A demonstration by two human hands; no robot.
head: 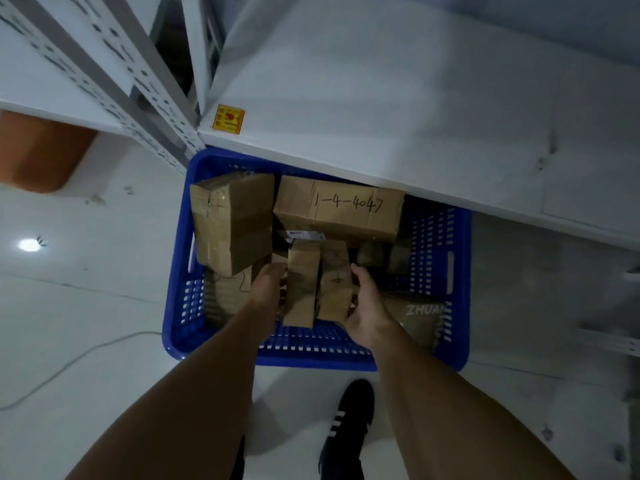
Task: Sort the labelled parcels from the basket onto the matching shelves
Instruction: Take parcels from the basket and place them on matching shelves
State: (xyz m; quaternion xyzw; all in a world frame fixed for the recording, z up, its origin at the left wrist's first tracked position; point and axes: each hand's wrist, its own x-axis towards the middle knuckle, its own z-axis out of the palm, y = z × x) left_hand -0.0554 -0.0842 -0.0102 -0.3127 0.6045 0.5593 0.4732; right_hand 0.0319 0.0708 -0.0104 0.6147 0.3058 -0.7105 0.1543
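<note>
Two parcels (313, 285) stand upright at the basket's (311, 355) 6 o'clock; right hand (367, 306) curls round them from 3 o'clock, left hand (268, 289) touches them at 9 o'clock, its grip hidden

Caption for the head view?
Left hand and right hand hold two small parcels upright in the blue basket by a shelf.

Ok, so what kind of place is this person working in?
Probably a parcel depot or stockroom: slotted metal shelving stands over a blue basket of cardboard boxes, one box hand-marked 1-4-4047. The right hand grips a small box in it.
</note>
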